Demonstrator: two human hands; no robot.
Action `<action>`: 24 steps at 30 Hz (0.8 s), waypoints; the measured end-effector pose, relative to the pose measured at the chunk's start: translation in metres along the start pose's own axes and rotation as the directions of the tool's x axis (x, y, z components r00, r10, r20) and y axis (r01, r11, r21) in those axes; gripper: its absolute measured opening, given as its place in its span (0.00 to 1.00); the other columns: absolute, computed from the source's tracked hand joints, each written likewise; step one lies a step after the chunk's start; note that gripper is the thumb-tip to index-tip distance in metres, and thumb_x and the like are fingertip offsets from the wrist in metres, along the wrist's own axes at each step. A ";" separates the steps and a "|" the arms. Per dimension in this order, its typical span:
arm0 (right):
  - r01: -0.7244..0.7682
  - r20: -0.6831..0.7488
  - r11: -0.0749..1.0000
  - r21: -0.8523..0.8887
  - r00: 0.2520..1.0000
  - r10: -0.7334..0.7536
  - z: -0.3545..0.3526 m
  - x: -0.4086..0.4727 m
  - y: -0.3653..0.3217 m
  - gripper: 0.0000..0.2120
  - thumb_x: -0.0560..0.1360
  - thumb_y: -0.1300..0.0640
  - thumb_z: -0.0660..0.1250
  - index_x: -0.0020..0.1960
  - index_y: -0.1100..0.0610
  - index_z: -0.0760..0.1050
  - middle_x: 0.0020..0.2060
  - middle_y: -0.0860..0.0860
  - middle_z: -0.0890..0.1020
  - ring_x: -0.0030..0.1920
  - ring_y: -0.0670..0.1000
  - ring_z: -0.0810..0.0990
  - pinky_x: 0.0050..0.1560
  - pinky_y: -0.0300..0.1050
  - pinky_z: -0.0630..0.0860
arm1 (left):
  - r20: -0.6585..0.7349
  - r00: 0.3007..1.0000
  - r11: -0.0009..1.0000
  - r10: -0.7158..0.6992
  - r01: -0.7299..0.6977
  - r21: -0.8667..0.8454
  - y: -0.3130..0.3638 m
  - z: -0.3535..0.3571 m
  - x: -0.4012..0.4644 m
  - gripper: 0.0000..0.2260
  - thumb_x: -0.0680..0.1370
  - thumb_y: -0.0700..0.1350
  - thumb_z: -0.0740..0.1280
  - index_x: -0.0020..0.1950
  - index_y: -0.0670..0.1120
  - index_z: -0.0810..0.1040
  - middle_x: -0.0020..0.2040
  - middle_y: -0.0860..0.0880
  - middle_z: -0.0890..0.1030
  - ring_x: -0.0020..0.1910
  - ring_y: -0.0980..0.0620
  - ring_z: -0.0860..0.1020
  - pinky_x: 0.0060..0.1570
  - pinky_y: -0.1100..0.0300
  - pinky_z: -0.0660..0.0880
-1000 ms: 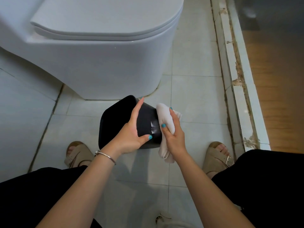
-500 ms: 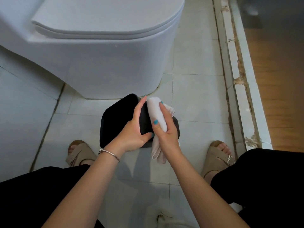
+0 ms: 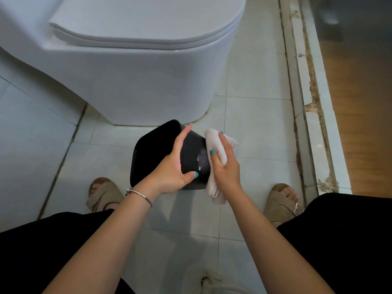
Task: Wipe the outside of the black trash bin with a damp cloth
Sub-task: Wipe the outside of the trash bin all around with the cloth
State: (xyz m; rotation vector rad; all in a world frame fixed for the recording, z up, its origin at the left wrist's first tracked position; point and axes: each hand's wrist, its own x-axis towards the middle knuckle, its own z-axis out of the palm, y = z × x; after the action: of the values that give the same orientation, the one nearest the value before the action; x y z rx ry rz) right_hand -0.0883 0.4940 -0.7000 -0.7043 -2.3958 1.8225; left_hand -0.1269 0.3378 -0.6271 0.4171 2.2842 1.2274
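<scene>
The black trash bin (image 3: 192, 158) is tipped over on the floor tiles just in front of the toilet (image 3: 135, 71). The left hand (image 3: 171, 168) grips its side, fingers over the top, thumb beneath. The right hand (image 3: 224, 166), on the bin's far side from the left, clasps a folded white cloth (image 3: 215, 143) pressed to the bin's wall, one end hanging below the wrist.

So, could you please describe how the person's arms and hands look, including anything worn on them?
Both arms are bare, with no sleeves visible. The left hand and right hand both have teal-painted fingernails. A thin silver bangle with a small bead circles the left wrist. The right wrist carries nothing. No rings or gloves are visible on either hand.
</scene>
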 end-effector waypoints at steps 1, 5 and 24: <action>-0.050 -0.012 0.999 0.017 0.999 0.051 -0.003 0.004 0.003 0.24 0.80 0.50 0.60 0.72 0.33 0.60 0.68 0.38 0.70 0.65 0.47 0.72 0.60 0.40 0.68 | 0.002 1.000 1.000 0.001 -0.001 0.013 0.001 0.001 -0.001 0.48 0.72 0.37 0.72 0.74 0.68 0.43 0.65 0.57 0.65 0.51 0.57 0.76 0.55 0.65 0.74; -0.114 0.007 0.991 0.070 0.994 0.113 -0.006 0.005 0.005 0.23 0.79 0.49 0.61 0.71 0.33 0.62 0.63 0.33 0.70 0.64 0.45 0.72 0.59 0.40 0.68 | 0.003 1.000 0.999 -0.008 0.008 0.047 0.007 0.006 0.000 0.48 0.71 0.37 0.71 0.73 0.70 0.42 0.58 0.51 0.71 0.50 0.38 0.79 0.52 0.46 0.77; 0.034 0.068 0.995 0.090 0.997 -0.041 0.002 0.003 -0.008 0.25 0.79 0.49 0.62 0.71 0.31 0.60 0.67 0.31 0.67 0.67 0.43 0.70 0.68 0.48 0.69 | 0.002 1.000 1.000 0.018 -0.018 0.026 0.004 -0.002 0.000 0.51 0.69 0.34 0.70 0.73 0.69 0.41 0.64 0.53 0.67 0.51 0.47 0.79 0.54 0.54 0.78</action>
State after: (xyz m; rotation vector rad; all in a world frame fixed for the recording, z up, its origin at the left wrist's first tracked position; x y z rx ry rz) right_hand -0.0940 0.4918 -0.6934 -0.5930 -2.3353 1.9560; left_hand -0.1282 0.3388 -0.6229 0.4484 2.3012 1.2069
